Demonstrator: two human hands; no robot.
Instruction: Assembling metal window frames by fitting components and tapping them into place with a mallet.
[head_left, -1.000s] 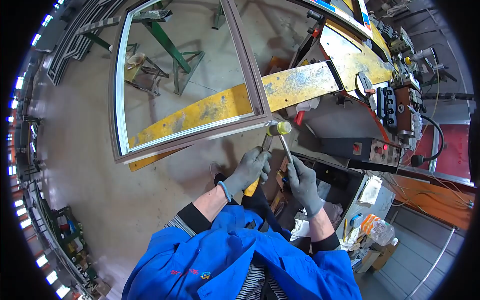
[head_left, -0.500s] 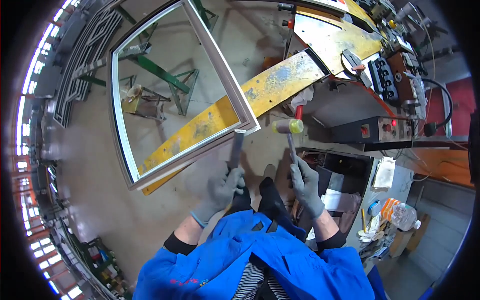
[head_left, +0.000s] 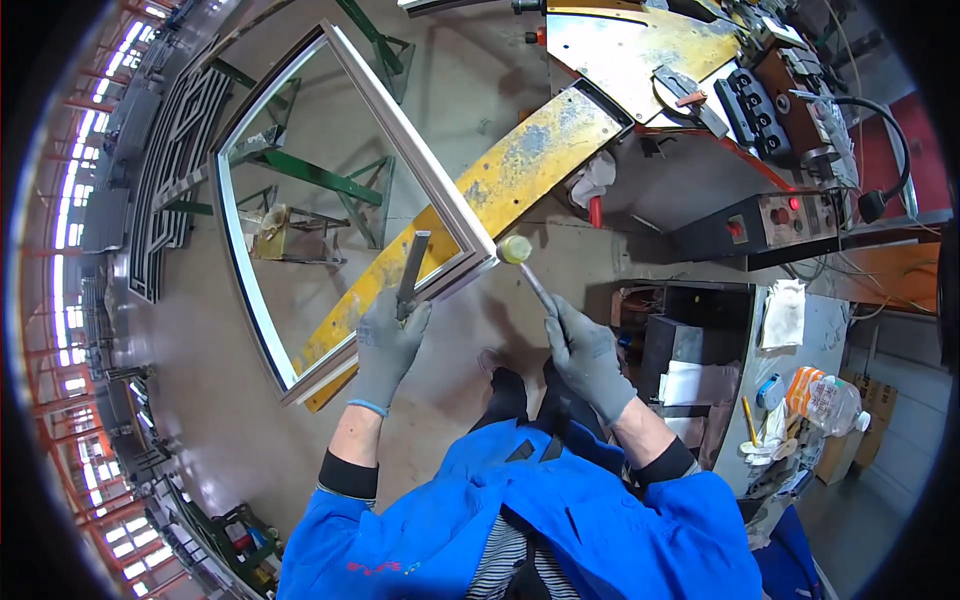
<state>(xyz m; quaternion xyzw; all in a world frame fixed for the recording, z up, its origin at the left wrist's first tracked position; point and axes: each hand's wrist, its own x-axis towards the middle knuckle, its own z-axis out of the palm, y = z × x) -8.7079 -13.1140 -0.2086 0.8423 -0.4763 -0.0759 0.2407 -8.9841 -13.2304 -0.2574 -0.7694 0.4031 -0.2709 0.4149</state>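
My left hand point(head_left: 388, 340), in a grey glove, is closed round the lower end of a short, flat dark bar point(head_left: 413, 268). The bar stands up over the near right corner of a white window frame point(head_left: 407, 140). My right hand point(head_left: 590, 362), also gloved, grips the handle of a mallet point(head_left: 516, 249) with a yellowish head. That head is right beside the frame's near right corner; whether it touches cannot be told. The frame lies across a long yellow support arm point(head_left: 535, 150), its surface worn.
Green metal stands point(head_left: 315, 172) are beyond and beneath the frame. At the right are a machine table point(head_left: 640, 50), a control box with buttons point(head_left: 790, 222) and an open cabinet point(head_left: 700, 300). A plastic bottle point(head_left: 828, 402) lies on the grey top near gloves point(head_left: 772, 437).
My left hand has moved up and left with the bar, now over the frame. The mallet has swung left to the frame's corner. My view has shifted slightly.
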